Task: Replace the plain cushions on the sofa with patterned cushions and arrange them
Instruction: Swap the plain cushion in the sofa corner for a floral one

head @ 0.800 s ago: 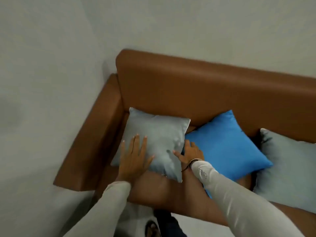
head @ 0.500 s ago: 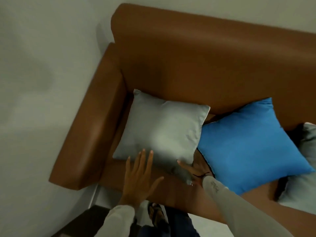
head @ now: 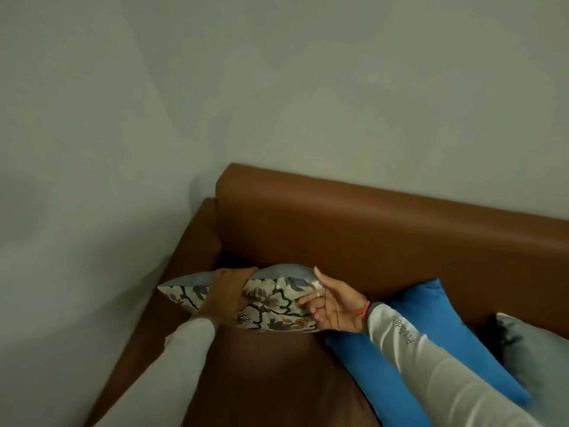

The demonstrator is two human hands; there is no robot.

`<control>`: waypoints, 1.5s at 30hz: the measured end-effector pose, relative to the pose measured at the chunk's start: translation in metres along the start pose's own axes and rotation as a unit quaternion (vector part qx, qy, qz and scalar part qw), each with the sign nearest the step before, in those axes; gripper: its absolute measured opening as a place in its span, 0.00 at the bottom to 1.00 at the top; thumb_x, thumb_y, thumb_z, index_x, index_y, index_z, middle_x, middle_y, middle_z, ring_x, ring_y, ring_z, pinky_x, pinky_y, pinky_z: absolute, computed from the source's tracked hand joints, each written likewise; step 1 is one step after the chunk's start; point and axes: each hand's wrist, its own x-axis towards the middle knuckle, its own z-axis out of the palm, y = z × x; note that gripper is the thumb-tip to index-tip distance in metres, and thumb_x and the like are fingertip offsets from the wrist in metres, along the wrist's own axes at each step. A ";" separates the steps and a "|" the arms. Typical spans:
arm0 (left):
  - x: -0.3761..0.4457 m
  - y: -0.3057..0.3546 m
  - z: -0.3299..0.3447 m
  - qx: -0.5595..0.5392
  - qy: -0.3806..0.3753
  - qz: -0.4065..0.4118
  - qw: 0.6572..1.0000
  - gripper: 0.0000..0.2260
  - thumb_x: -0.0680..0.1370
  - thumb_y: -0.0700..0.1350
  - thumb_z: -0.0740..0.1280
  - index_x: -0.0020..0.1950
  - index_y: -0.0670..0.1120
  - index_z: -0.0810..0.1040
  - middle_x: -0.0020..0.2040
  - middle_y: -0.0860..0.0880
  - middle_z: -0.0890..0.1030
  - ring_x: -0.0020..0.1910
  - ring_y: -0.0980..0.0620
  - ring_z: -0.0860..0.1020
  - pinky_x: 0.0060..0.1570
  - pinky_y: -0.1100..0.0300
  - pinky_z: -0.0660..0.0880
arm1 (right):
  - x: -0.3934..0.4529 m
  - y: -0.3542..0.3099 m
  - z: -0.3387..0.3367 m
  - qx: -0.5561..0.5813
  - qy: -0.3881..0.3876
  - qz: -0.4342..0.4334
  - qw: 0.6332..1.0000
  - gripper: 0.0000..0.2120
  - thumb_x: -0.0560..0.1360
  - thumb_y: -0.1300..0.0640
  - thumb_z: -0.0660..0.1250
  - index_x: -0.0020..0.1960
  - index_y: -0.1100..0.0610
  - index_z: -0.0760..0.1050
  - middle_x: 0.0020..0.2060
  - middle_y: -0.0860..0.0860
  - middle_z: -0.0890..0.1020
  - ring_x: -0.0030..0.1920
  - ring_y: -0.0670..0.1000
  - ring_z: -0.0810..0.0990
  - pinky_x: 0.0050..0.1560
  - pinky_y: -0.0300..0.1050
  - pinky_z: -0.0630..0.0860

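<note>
Patterned cushion [head: 271, 306] held at sofa's [head: 369, 241] far-left corner, plain blue cushion [head: 409, 346] just right.
Risk: cushion may slump flat, being gripped by edges only. Left hand [head: 226, 292] closed over its top edge; right hand [head: 331, 306] half open, fingertips pinching the right corner.

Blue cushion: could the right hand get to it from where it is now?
Probably yes. The blue cushion lies uncovered directly under the right forearm, but the right hand grips the patterned cushion and must let go first.
</note>
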 end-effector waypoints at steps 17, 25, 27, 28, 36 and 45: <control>0.090 -0.102 0.015 -0.029 -0.022 0.049 0.998 0.50 0.61 0.69 0.77 0.77 0.52 0.63 0.65 0.47 0.81 0.62 0.45 0.81 0.62 0.46 0.77 | 0.121 0.022 -0.064 -0.592 0.344 -0.045 0.728 0.57 0.47 0.18 0.65 0.70 0.45 0.67 0.65 0.51 0.74 0.65 0.57 0.68 0.67 0.54 0.69; 0.103 -0.094 -0.021 -0.140 -0.044 0.050 0.988 0.38 0.57 0.66 0.81 0.62 0.56 0.73 0.56 0.57 0.85 0.56 0.54 0.83 0.55 0.46 0.81 | 0.080 -0.016 -0.046 -0.482 0.342 -0.121 0.798 0.36 0.59 0.28 0.74 0.63 0.43 0.76 0.59 0.42 0.83 0.62 0.49 0.80 0.67 0.55 0.74; 0.106 -0.094 -0.016 -0.148 -0.040 0.048 0.987 0.38 0.59 0.63 0.82 0.64 0.54 0.73 0.58 0.56 0.85 0.58 0.53 0.83 0.56 0.46 0.81 | 0.082 -0.020 -0.042 -0.488 0.357 -0.102 0.790 0.39 0.59 0.28 0.73 0.65 0.43 0.73 0.62 0.44 0.82 0.63 0.53 0.80 0.66 0.56 0.74; 0.110 -0.093 -0.012 -0.146 -0.034 0.050 0.987 0.38 0.59 0.62 0.82 0.64 0.53 0.73 0.58 0.55 0.84 0.58 0.52 0.82 0.55 0.46 0.81 | 0.083 -0.021 -0.043 -0.489 0.371 -0.092 0.784 0.40 0.59 0.27 0.73 0.67 0.43 0.72 0.63 0.45 0.81 0.64 0.55 0.79 0.66 0.56 0.74; 0.113 -0.092 -0.011 -0.136 0.018 0.036 0.990 0.40 0.61 0.59 0.83 0.68 0.49 0.73 0.62 0.50 0.83 0.62 0.49 0.81 0.57 0.47 0.80 | 0.090 -0.025 -0.038 -0.528 0.442 -0.097 0.718 0.42 0.59 0.21 0.66 0.66 0.42 0.67 0.55 0.50 0.85 0.55 0.61 0.82 0.53 0.56 0.79; 0.070 -0.063 -0.009 -0.025 0.067 -0.047 0.996 0.57 0.63 0.74 0.70 0.82 0.51 0.49 0.80 0.37 0.61 0.78 0.36 0.61 0.73 0.34 0.61 | 0.045 -0.024 -0.036 -0.559 0.408 -0.093 0.716 0.48 0.64 0.28 0.70 0.74 0.49 0.56 0.68 0.57 0.72 0.65 0.61 0.74 0.66 0.59 0.73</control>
